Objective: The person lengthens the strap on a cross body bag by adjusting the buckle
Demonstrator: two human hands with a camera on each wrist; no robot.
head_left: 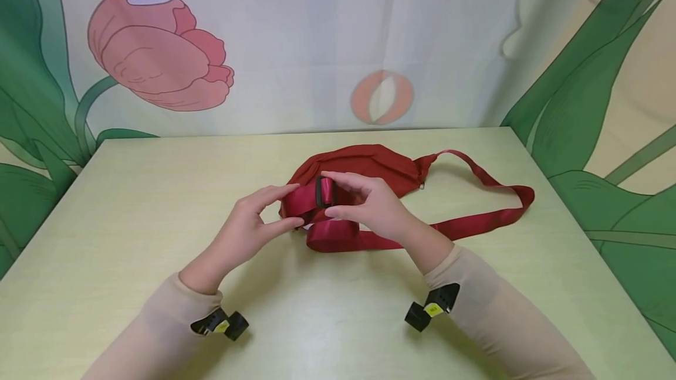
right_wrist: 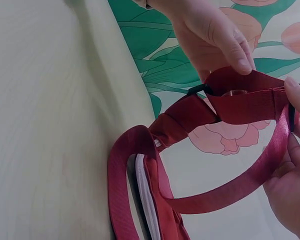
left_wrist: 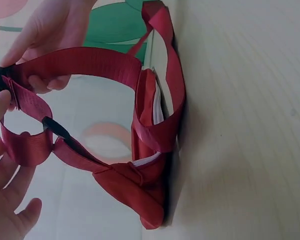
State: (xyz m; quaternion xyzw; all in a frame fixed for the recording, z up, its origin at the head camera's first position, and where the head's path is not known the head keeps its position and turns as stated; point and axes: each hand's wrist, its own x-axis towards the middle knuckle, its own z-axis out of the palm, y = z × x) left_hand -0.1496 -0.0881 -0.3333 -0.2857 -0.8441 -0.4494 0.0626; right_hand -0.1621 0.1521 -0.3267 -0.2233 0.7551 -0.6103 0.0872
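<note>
Head view is showing the right hand [head_left: 372,204] pinching a small black plastic slider buckle [head_left: 320,191] between thumb and forefinger, while the left hand [head_left: 252,224] is pinching the red strap [head_left: 302,199] just beside it, thumb below and fingertips on top. One buckle is sitting at the grip, and the left wrist view is catching a second black piece [left_wrist: 57,127] farther along the webbing (its shape is too hidden to name). The strap is flat woven nylon with a fine ribbed sheen, doubled into a loop between the two hands and lifted off the table. From there it is running down to one red fabric waist bag [head_left: 364,166], soft and crescent-shaped, lying near the middle of the table just behind the hands; a pale zipper line [right_wrist: 142,195] is showing along its edge in the right wrist view. The rest of the strap is trailing out to the right in one long flat loop [head_left: 496,204] resting on the pale yellow-green tabletop [head_left: 132,204], which is smooth and matte. Both forearms are wearing beige sleeves, each carrying one small black device [head_left: 432,307] with a yellow label.
</note>
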